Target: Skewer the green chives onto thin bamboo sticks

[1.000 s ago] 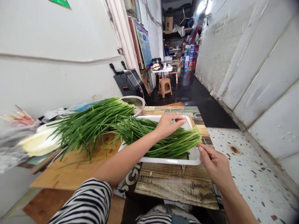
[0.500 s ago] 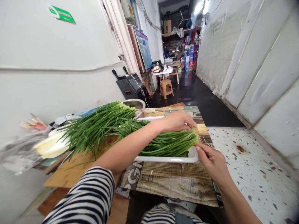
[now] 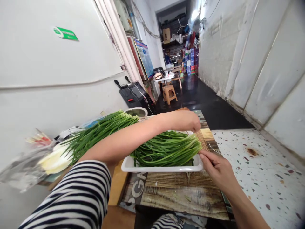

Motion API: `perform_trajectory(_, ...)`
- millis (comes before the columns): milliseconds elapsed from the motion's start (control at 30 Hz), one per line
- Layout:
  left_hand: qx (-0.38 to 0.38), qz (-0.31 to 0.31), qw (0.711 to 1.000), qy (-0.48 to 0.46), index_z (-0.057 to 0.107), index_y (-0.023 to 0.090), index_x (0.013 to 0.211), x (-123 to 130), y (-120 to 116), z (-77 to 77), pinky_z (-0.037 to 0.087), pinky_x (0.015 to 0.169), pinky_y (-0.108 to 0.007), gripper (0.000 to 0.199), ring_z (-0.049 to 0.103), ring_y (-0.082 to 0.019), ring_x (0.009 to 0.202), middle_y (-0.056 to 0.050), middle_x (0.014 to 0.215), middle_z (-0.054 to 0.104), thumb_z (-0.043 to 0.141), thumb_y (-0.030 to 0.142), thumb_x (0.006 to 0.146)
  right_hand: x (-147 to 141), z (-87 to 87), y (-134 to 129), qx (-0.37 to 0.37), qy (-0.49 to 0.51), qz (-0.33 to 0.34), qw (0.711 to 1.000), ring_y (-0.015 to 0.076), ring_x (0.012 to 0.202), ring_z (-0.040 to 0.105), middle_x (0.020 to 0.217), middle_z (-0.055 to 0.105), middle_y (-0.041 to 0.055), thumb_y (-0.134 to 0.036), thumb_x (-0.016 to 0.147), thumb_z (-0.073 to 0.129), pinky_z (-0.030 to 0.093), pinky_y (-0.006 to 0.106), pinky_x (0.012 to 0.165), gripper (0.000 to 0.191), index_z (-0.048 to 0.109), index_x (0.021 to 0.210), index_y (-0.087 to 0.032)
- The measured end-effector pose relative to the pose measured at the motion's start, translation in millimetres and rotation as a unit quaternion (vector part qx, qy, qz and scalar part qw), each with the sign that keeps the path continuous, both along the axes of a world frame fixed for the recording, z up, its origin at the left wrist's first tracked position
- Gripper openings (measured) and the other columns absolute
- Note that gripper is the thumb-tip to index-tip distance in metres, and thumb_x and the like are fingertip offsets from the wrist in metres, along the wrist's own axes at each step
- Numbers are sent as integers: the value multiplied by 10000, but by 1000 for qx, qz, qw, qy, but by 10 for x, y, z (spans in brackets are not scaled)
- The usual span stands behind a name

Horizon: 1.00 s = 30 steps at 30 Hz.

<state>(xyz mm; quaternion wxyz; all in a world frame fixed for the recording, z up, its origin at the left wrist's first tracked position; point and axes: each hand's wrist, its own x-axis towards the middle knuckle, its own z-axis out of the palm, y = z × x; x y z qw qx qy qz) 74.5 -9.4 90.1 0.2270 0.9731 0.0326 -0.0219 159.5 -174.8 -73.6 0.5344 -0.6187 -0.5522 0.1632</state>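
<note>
A bundle of garlic chives (image 3: pixel 166 151) lies in a white plastic tray (image 3: pixel 162 169), its pale cut ends pointing right. My left hand (image 3: pixel 193 122) is curled above the tray's right end, just over those ends; its fingertips are turned down and hidden. At the tray's right rim, my right hand (image 3: pixel 218 167) pinches thumb and forefinger together beside the pale ends. What is between those fingertips is too small to make out. Another heap of garlic chives (image 3: pixel 105 127) lies to the left, partly behind my left forearm.
Tray and chives rest on a wood-patterned table (image 3: pixel 181 190). A metal basin (image 3: pixel 136 112) stands behind the left heap, near a black machine (image 3: pixel 134 93) by the wall. Pale cabbage-like leaves (image 3: pixel 56 159) lie far left. A brown stool (image 3: pixel 169 93) stands farther back.
My left hand has closed more and shifted slightly right over the chive ends. My left forearm has swung up and back, uncovering the tray's near left corner. My right hand stays almost still.
</note>
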Motion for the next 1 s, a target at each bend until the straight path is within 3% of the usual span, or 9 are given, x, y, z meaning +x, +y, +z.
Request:
perform_trajectory(167,11,-4,1000,-4,684,220,546,23,-11,67,361,697,-278,183,565,-156,669,-29,613,657,691,67,645,3,-9,1,-3,25,-2,1000,174,720,676,847,738,52,-417,850,508,525,231,625,346,749,929,-181)
perform_trajectory(300,55,-19,998,13,722,236,621,2,18,10,391,693,-264,157,590,-158,686,-28,678,696,722,79,619,-9,-7,3,-3,27,-3,1000,162,684,670,847,741,49,-410,851,504,512,218,594,346,750,922,-178)
perform_trajectory(400,146,-60,987,32,737,241,713,-2,15,-80,407,696,-255,155,610,-155,727,-33,758,721,675,100,692,-16,-2,4,-2,23,-8,1000,159,654,662,806,738,41,-411,847,503,508,219,572,344,750,902,-178)
perform_trajectory(567,340,-112,932,57,727,182,820,10,17,-132,406,724,-262,260,631,-159,824,-52,834,723,476,120,854,-7,0,-6,-8,15,-8,1000,160,651,666,803,737,42,-407,858,506,518,225,571,344,747,937,-174)
perform_trajectory(633,373,-64,925,28,725,188,878,-17,77,-79,402,751,-256,272,633,-150,880,-36,895,726,455,152,878,-4,-3,-46,-7,6,-11,1000,168,685,683,832,741,44,-400,866,504,532,227,586,339,746,953,-178)
perform_trajectory(700,394,28,918,-13,723,197,898,-75,184,-1,398,772,-255,253,630,-145,917,-21,936,725,470,199,884,-12,-8,-122,-2,-24,-18,1000,176,739,701,870,745,42,-380,871,511,542,218,600,315,743,956,-185)
perform_trajectory(800,434,164,885,-22,716,172,842,-195,398,71,391,800,-291,199,632,-174,913,-37,901,722,537,258,852,-58,-23,-274,54,-98,-28,993,150,706,707,865,748,27,-317,871,538,541,184,600,246,732,954,-190)
perform_trajectory(900,462,246,851,38,701,134,811,-313,600,8,374,864,-360,194,635,-219,914,-76,878,716,561,266,835,-124,-61,-385,137,-165,-39,976,123,672,702,869,749,34,-234,866,555,533,158,618,211,705,1001,-172)
perform_trajectory(1000,434,314,839,95,667,115,1051,-444,692,-134,351,937,-424,287,631,-237,979,-132,1032,693,438,138,880,-160,-113,-406,177,-219,-53,958,107,649,692,886,747,48,-189,868,557,523,154,625,220,681,1046,-151)
